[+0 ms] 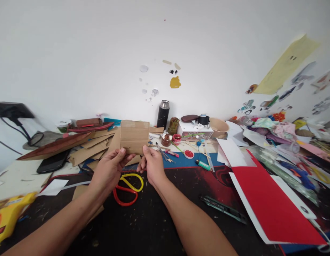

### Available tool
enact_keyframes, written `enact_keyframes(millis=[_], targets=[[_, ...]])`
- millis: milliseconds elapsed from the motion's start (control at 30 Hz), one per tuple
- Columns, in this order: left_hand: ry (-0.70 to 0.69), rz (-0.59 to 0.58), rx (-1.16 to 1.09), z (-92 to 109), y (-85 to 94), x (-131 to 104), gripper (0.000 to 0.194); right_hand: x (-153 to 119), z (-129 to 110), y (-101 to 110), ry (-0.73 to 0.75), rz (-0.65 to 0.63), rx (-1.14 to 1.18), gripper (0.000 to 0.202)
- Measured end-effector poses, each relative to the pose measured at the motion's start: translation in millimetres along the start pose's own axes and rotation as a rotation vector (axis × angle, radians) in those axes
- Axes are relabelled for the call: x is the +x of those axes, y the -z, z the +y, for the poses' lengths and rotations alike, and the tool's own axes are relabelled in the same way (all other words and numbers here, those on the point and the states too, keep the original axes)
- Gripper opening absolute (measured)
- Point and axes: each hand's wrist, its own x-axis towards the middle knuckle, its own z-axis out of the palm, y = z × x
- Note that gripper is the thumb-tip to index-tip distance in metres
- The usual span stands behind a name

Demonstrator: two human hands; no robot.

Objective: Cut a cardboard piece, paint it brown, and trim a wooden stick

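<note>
A small square of brown cardboard (134,136) is held upright above the desk between both hands. My left hand (111,167) pinches its lower left corner, thumb in front and fingers behind. At the lower right corner, my right hand (153,165) grips it in the same way, with the thumb on the near face. Just below the hands lie scissors (125,202) with one red and one yellow handle loop; their blades are hidden behind my left hand and wrist. Another cardboard piece (78,192) lies partly under my left forearm.
A yellow glue gun (14,213) lies at the left edge, with stacked cardboard (87,153) behind. A black bottle (163,115) stands by the wall. Right of centre are a green lighter (203,164), a cutter (222,208) and red paper (271,206).
</note>
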Motion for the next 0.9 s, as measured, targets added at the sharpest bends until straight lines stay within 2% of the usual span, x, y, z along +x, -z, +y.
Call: enact_keyframes(millis=[167, 367, 533, 633, 800, 900], targets=[[-0.024, -0.012, 0.034, -3.0, 3.7, 2.5, 0.053, -1.5, 3.4, -1.8, 0.012, -0.002, 0.012, 0.057], [-0.202, -0.045, 0.271, 1.6, 11.1, 8.0, 0.051, -1.2, -8.2, 0.4, -0.065, -0.097, -0.006, 0.056], [-0.134, -0.154, 0.426, 4.6, 15.3, 6.3, 0.045, 1.0, -13.9, 4.0, 0.000, -0.054, -0.039, 0.055], [-0.107, -0.164, 0.503, 9.6, 13.4, 4.3, 0.050, 1.3, -13.5, 4.5, 0.022, -0.038, -0.049, 0.055], [-0.087, -0.157, 0.393, 9.7, 8.1, 3.2, 0.050, -0.4, -9.1, 2.6, 0.056, -0.027, -0.050, 0.053], [-0.130, -0.125, 0.302, 3.1, 7.4, 4.8, 0.049, -1.9, -5.4, 0.7, 0.069, -0.052, -0.048, 0.051]])
